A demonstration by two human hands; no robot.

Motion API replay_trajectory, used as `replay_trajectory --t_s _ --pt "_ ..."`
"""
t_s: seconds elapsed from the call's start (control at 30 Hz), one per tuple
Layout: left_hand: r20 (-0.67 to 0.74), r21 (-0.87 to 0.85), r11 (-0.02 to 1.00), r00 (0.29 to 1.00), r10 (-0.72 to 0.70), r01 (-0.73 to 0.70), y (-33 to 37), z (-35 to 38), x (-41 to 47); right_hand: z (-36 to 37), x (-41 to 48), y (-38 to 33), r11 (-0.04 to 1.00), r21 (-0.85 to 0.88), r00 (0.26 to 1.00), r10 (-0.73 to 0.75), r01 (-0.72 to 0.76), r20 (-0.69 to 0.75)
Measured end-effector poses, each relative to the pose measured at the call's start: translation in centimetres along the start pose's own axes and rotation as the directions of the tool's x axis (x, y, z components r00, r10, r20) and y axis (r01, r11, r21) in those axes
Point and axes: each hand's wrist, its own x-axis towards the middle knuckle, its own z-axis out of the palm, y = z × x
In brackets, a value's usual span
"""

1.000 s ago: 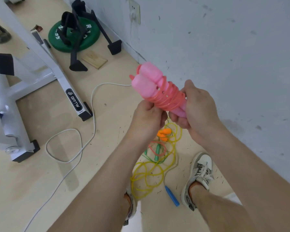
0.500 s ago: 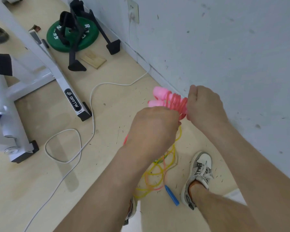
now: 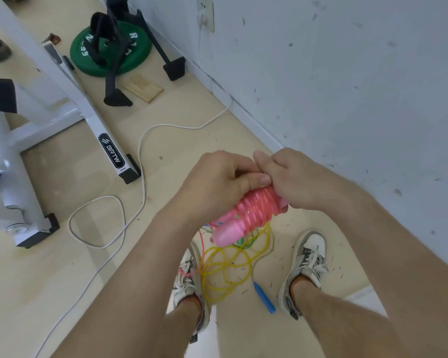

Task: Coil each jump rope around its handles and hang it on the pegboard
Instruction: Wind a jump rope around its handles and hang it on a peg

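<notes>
Holding the coiled pink jump rope (image 3: 254,210) above the floor (image 3: 88,280), left hand (image 3: 217,182) and right hand (image 3: 292,179) both clenched round its upper end, long axis slanting down toward the body, free end nearer the left

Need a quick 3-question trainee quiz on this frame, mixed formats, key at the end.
1. True or false: the pink jump rope lies on the floor.
2. What colour is the loose rope piled on the floor? A) yellow B) black C) white
3. Fill in: the lone handle lying beside that pile is ____.
Key: 1 false, the left hand and right hand both grip it, coiled round its handles; 2 A; 3 blue.
</notes>
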Motion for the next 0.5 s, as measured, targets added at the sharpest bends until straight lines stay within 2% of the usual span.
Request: replay_trajectory --t_s 0.1,0.17,0.37,0.5 --pt "0.157 -0.266 0.956 0.984 -0.082 0.122 0.3 -0.7 -0.1 -0.2 -0.7 -0.6 0.993 0.119 0.996 -0.017 0.007 0.085" --pt "0.205 -0.366 0.912 0.972 -0.114 0.184 0.6 -1.1 -0.2 -0.4 -1.1 -1.1 0.979 0.204 0.995 -0.023 0.003 0.097" --pt "0.21 -0.484 0.849 0.97 -0.123 0.212 1.3 -1.1 -0.5 -0.7 -1.4 -1.8 0.924 0.383 1.0 -0.027 0.026 -0.003" --pt "0.127 -0.592 0.772 0.973 -0.195 0.232 1.3 -0.7 -0.1 -0.5 -1.1 -1.9 0.906 0.421 0.998 -0.018 0.045 -0.068"
